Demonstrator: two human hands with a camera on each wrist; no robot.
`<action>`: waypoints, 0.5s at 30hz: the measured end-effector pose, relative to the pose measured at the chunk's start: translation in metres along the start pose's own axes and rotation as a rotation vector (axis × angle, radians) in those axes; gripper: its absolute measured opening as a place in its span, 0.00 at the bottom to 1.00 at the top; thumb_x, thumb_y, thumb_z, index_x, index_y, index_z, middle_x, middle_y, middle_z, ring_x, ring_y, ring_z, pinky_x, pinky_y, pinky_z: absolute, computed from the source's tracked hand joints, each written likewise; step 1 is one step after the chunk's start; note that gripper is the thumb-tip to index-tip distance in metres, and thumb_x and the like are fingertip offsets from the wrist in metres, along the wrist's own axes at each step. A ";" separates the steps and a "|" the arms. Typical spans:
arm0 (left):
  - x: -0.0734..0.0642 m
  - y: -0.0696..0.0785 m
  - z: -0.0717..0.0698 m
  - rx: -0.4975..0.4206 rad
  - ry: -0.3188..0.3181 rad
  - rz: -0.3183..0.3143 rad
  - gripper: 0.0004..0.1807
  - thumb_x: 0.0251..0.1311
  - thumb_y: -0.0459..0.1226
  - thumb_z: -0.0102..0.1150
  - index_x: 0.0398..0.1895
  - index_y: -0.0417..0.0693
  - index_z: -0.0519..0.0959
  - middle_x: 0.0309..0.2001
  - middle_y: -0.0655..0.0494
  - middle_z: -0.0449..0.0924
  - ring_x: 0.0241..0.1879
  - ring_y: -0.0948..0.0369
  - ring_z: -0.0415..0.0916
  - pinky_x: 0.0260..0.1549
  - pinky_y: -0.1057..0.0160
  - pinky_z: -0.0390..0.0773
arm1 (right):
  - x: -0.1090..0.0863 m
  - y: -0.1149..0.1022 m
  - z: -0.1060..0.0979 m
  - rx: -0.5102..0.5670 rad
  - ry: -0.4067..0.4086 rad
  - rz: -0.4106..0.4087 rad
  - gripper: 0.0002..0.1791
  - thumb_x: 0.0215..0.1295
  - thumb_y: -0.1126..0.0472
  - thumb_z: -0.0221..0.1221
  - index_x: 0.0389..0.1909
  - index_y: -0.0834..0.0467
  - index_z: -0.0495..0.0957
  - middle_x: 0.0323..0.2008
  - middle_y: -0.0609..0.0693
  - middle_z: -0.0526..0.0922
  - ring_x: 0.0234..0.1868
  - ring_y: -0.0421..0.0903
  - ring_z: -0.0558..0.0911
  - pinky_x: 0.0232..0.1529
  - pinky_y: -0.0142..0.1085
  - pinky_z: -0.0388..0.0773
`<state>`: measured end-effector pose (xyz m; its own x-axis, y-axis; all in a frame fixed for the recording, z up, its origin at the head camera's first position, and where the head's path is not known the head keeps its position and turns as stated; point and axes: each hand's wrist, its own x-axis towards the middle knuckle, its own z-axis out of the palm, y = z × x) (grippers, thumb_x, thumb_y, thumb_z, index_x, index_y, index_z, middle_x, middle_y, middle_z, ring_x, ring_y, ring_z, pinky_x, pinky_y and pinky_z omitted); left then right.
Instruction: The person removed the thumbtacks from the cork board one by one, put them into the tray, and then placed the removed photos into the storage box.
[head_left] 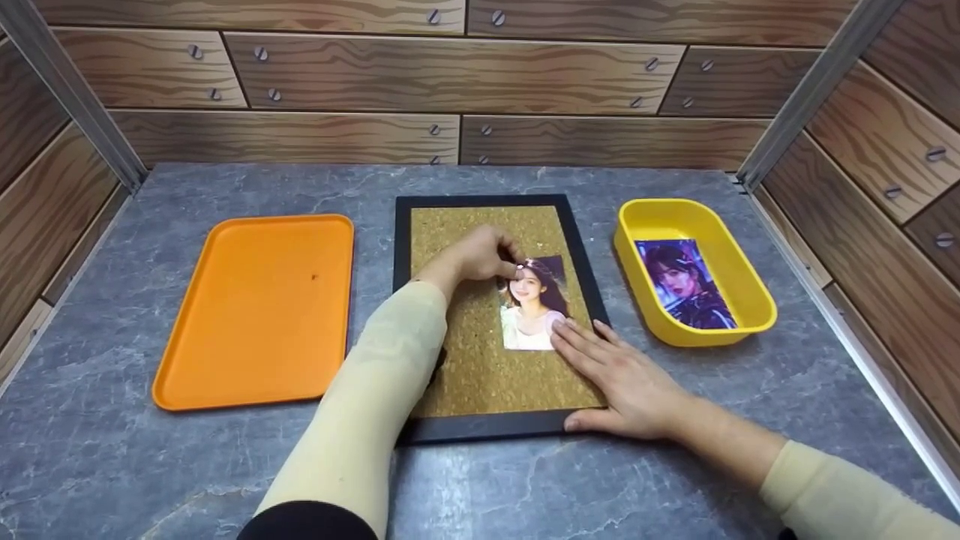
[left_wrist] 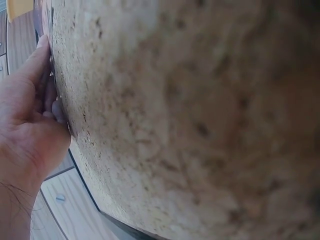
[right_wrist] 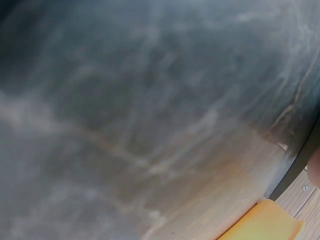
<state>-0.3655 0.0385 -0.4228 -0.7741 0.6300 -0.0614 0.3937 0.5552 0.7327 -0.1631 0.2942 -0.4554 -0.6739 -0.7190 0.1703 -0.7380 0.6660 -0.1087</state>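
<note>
A portrait photo [head_left: 534, 307] of a person in a white top lies on a cork board [head_left: 480, 382] with a black frame. At the photo's upper left, my left hand [head_left: 480, 253] pinches the edge with thumb and fingertips, hiding that corner. The left wrist view has the left hand [left_wrist: 30, 110] low against the cork surface, its lower fingers curled. My right hand [head_left: 626, 379] lies flat, fingers straight, fingertips on the photo's lower right corner and thumb on the frame's bottom edge.
To the right stands a yellow bin [head_left: 757, 300] with a purple-toned portrait photo [head_left: 686, 285] inside. An orange tray [head_left: 259, 315] lies left of the board. Wood-patterned walls [head_left: 450, 75] enclose the grey marbled table [head_left: 525, 487].
</note>
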 end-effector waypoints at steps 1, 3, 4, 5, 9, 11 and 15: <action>0.000 0.000 0.000 0.004 -0.003 0.001 0.13 0.63 0.36 0.76 0.48 0.39 0.88 0.46 0.48 0.88 0.44 0.61 0.78 0.54 0.63 0.78 | 0.000 0.000 0.000 0.000 0.002 0.001 0.60 0.67 0.22 0.56 0.83 0.63 0.55 0.83 0.60 0.53 0.83 0.57 0.55 0.78 0.63 0.51; 0.001 0.001 0.000 0.017 -0.008 0.007 0.14 0.63 0.37 0.76 0.48 0.39 0.88 0.46 0.48 0.88 0.44 0.61 0.78 0.55 0.63 0.78 | 0.000 0.000 0.000 0.002 0.003 0.002 0.61 0.66 0.22 0.56 0.83 0.63 0.55 0.83 0.60 0.53 0.83 0.57 0.55 0.78 0.63 0.51; 0.001 0.002 -0.001 0.025 -0.010 0.009 0.14 0.64 0.37 0.76 0.48 0.39 0.88 0.46 0.48 0.88 0.44 0.61 0.78 0.55 0.62 0.78 | 0.000 0.000 0.000 0.002 0.003 0.003 0.60 0.66 0.22 0.56 0.83 0.63 0.55 0.83 0.60 0.53 0.83 0.57 0.55 0.78 0.63 0.51; 0.001 0.002 -0.001 0.032 -0.013 0.010 0.14 0.64 0.37 0.76 0.48 0.39 0.88 0.46 0.48 0.88 0.44 0.60 0.78 0.55 0.62 0.77 | 0.000 0.000 0.000 0.001 0.003 0.004 0.60 0.66 0.22 0.56 0.83 0.63 0.55 0.83 0.60 0.53 0.83 0.57 0.55 0.78 0.63 0.51; 0.000 0.004 -0.001 0.042 -0.025 0.004 0.13 0.65 0.37 0.75 0.48 0.39 0.87 0.48 0.47 0.88 0.45 0.60 0.78 0.56 0.62 0.77 | 0.000 0.000 0.000 -0.001 0.000 0.004 0.60 0.66 0.22 0.56 0.84 0.63 0.55 0.83 0.59 0.53 0.83 0.57 0.55 0.78 0.63 0.51; -0.001 0.004 -0.001 0.045 -0.029 0.004 0.13 0.65 0.37 0.75 0.48 0.39 0.87 0.48 0.47 0.88 0.45 0.60 0.77 0.56 0.62 0.77 | 0.000 0.000 0.000 -0.002 0.000 0.003 0.61 0.66 0.22 0.56 0.84 0.63 0.55 0.83 0.60 0.53 0.83 0.57 0.55 0.78 0.63 0.51; -0.002 0.003 -0.001 0.045 -0.030 0.012 0.12 0.65 0.35 0.74 0.48 0.39 0.87 0.47 0.47 0.88 0.45 0.60 0.77 0.57 0.62 0.77 | 0.000 0.000 0.001 0.000 -0.001 0.002 0.61 0.67 0.22 0.56 0.84 0.63 0.54 0.83 0.60 0.53 0.83 0.57 0.54 0.78 0.63 0.51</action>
<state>-0.3636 0.0385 -0.4195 -0.7541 0.6527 -0.0732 0.4258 0.5708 0.7021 -0.1631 0.2942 -0.4560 -0.6753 -0.7180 0.1689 -0.7367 0.6674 -0.1086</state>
